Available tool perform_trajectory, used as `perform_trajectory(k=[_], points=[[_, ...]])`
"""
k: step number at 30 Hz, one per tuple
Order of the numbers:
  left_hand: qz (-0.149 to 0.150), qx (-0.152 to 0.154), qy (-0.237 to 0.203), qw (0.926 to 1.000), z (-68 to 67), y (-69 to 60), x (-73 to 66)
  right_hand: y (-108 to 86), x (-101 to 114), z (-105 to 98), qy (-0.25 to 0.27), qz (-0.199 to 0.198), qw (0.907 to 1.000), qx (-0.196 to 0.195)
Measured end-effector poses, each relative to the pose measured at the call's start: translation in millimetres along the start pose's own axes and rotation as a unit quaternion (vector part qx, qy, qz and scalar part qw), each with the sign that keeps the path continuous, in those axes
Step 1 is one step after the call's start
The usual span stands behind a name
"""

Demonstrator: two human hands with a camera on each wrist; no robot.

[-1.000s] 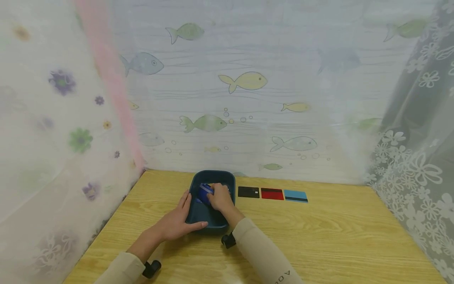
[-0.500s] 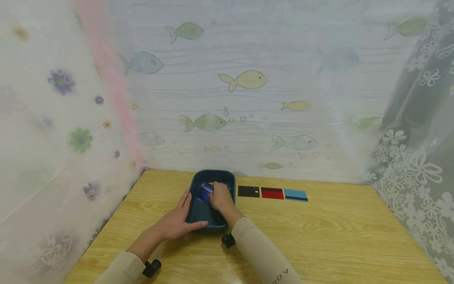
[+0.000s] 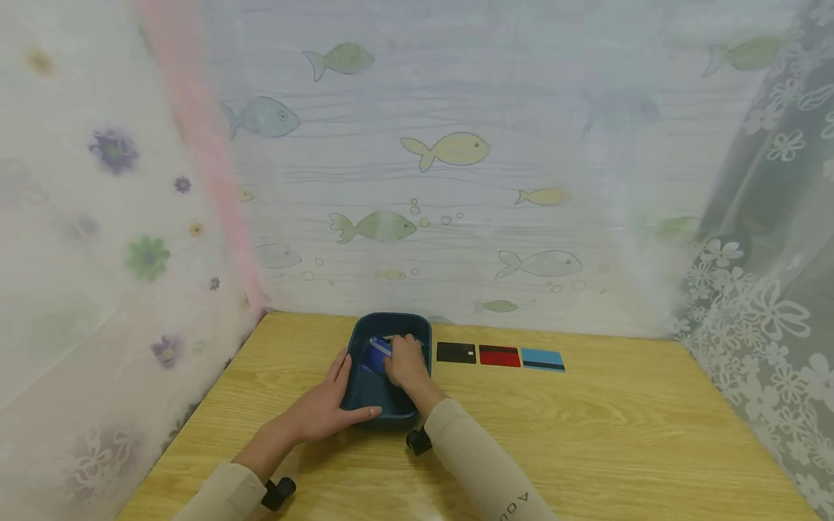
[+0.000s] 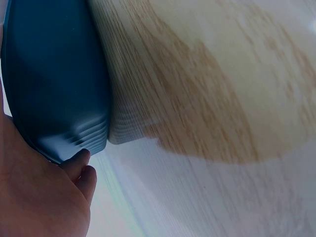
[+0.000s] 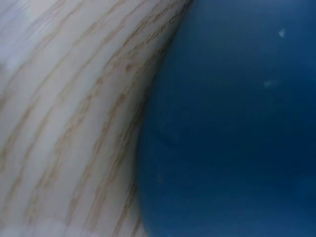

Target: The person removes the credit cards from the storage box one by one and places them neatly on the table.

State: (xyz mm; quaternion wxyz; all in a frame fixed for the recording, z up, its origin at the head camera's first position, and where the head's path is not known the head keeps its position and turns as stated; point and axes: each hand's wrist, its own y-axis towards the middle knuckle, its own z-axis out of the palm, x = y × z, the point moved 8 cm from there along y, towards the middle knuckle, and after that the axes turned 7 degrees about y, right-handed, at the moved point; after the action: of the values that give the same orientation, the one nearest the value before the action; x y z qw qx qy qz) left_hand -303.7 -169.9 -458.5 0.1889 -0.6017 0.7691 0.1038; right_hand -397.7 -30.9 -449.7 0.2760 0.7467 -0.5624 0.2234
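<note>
A dark blue rectangular tub [image 3: 374, 399] stands on the table near the back wall. My left hand [image 3: 322, 409] holds its near left corner, thumb along the front rim and fingers against the left wall; the left wrist view shows two fingertips [image 4: 81, 170] at the tub's outside. Inside the tub, my right hand [image 3: 407, 364] pinches a blue card [image 3: 376, 357] with a pale stripe, its right part covered by the fingers. Other items under and behind that hand are too hidden to tell. Only blurred blue tub wall [image 5: 227, 128] and wood grain fill the right wrist view.
Right of the tub, a black card [image 3: 455, 352], a red card [image 3: 499, 356] and a light blue card [image 3: 544, 359] lie in a row on the wooden table [image 3: 586, 441]. A fish-print curtain [image 3: 449, 217] closes off the back; flowered curtains hang at both sides.
The blue card has turned and tilted slightly within the tub under my right fingers. My left hand, the tub and the row of cards stay where they were.
</note>
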Motion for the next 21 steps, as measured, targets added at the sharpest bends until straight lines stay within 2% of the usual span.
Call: perform_trajectory(k=[6, 15, 21], points=[[0.000, 0.007, -0.007, 1.0000, 1.2, -0.9, 1.0, -0.9, -0.3, 0.0, 0.006, -0.008, 0.9999, -0.006], [-0.007, -0.001, -0.003, 1.0000, 1.4, 0.6, 3.1, 1.9, 1.2, -2.7, 0.063, -0.012, 0.9979, -0.011], [-0.008, 0.001, -0.002, 1.0000, 1.8, 1.3, 3.7, 1.0, 1.5, -1.9, 0.081, -0.012, 0.9966, -0.004]])
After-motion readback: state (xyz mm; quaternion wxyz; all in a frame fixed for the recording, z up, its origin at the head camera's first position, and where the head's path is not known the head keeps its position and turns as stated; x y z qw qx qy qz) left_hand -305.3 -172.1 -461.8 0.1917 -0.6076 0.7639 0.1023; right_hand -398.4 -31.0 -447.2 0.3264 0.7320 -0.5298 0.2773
